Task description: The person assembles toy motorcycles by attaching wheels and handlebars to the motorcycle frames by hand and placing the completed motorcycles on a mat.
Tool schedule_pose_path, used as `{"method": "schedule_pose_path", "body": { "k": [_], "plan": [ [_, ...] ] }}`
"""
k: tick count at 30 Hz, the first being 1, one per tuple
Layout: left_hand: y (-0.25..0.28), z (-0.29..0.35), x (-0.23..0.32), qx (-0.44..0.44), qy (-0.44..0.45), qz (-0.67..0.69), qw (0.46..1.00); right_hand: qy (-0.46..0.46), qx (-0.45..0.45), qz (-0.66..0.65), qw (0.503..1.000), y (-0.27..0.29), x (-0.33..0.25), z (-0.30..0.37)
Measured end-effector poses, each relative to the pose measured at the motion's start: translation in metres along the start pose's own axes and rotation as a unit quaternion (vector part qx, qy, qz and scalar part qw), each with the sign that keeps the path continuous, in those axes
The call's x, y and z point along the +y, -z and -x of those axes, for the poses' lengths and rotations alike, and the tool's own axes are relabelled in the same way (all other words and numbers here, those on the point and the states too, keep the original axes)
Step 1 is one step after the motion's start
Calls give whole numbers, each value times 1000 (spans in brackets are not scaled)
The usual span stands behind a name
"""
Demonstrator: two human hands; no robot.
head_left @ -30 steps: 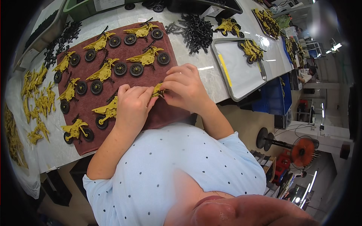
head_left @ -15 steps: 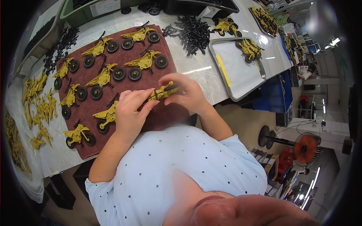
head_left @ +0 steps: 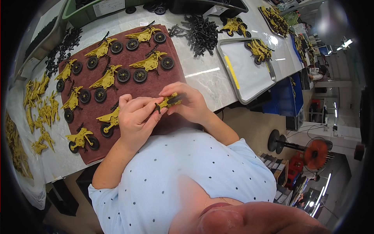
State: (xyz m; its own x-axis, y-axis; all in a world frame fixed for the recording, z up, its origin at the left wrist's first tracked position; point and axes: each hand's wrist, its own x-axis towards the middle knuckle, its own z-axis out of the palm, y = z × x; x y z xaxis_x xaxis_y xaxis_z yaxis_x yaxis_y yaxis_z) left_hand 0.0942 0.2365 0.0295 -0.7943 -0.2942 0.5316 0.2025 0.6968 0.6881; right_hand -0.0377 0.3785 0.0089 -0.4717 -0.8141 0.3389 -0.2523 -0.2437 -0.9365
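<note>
Between my two hands, above the near right part of a dark red cloth, is a yellow toy motorcycle with black parts. Fingers and thumb of my left hand pinch its left end, where a small black piece sticks out. My right hand closes round the other end, by a black wheel seen edge-on. Rows of toy motorcycles with black wheels lie on the cloth. One partly covered toy motorcycle lies just left of my left hand.
Loose yellow body parts are heaped on the left of the table. A pile of black parts lies at the back. On the right, a metal tray holds finished-looking motorcycles at its far end. A green bin stands at the back left.
The held toy motorcycle has turned slightly, and its black piece now shows below my left fingertips. My right fingers have closed in nearer to my left hand.
</note>
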Motion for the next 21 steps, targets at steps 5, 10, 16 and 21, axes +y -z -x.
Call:
{"method": "schedule_pose_path", "body": {
  "k": [5, 10, 16, 21],
  "plan": [
    [5, -2, 4, -8, -5, 1, 1000, 9, -12, 66, 998, 1, 1, 7],
    [7, -4, 3, -13, -25, 1, 1000, 15, -13, 60, 998, -2, 1, 7],
    [13, -5, -2, -34, -43, -20, 998, 43, 15, 79, 996, 0, -3, -2],
    [15, -8, -6, -84, 33, 167, 982, 164, 46, 9, 985, 13, -7, -11]
  ]
}}
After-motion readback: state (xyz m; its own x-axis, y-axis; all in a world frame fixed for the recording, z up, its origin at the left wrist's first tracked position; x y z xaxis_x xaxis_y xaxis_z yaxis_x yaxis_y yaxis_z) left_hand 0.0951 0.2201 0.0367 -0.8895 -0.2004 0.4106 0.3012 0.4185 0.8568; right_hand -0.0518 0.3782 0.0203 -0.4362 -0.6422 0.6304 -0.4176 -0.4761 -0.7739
